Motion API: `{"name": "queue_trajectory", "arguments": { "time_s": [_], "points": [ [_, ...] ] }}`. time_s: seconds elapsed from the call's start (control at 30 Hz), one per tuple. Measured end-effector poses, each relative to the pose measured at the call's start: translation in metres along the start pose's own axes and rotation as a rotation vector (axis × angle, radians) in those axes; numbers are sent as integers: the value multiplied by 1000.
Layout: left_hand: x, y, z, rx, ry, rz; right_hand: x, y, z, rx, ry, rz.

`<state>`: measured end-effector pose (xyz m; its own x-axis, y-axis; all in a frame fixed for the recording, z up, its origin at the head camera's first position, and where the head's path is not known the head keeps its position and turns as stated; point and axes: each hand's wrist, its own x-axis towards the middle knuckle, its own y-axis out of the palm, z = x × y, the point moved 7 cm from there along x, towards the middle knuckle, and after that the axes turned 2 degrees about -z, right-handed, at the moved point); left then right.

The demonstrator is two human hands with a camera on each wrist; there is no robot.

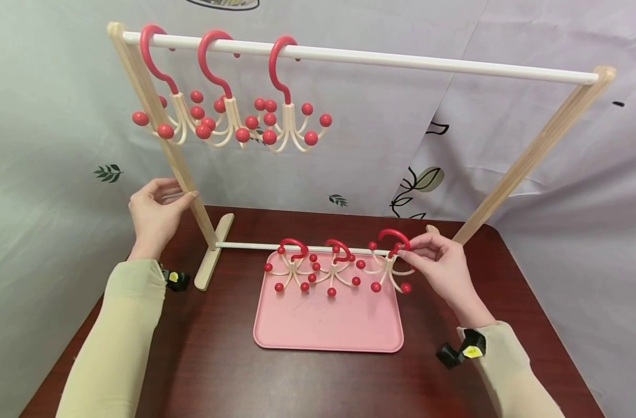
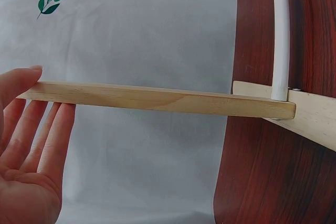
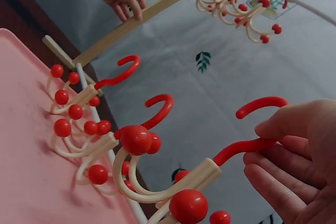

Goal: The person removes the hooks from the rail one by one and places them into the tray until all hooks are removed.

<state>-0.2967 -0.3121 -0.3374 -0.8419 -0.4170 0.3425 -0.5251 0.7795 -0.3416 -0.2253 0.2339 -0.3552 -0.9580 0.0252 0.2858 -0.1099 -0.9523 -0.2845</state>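
Note:
My left hand grips the left wooden upright of a small garment rack, thumb on one side and fingers on the other. With my right hand I pinch the red hook of a multi-arm hanger with red ball tips, held at the right end of the pink tray. Two similar hangers, one at the left and one in the middle, stand on the tray. Three more hang from the white top bar, including the rightmost hanger.
The rack's right upright slopes up at the right. A white lower bar runs behind the tray, near the left foot. Everything stands on a dark red wooden table, with patterned pale cloth behind.

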Motion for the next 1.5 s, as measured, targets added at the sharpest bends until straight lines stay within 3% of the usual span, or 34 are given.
{"name": "queue_trajectory", "arguments": {
  "time_s": [0.23,0.47,0.7,1.03,1.5],
  "points": [
    [0,0,0,9,-2,-2,-8,12,-20,37,45,46],
    [-1,-1,-2,13,2,-5,-11,17,-28,38,36,57],
    [-2,-1,-5,6,16,-12,-8,26,-38,115,47,59],
    [-3,-1,-4,25,8,-10,-4,33,-61,92,123,73],
    [-2,0,-1,24,8,-19,-3,34,-72,98,166,60]
  ]
}}
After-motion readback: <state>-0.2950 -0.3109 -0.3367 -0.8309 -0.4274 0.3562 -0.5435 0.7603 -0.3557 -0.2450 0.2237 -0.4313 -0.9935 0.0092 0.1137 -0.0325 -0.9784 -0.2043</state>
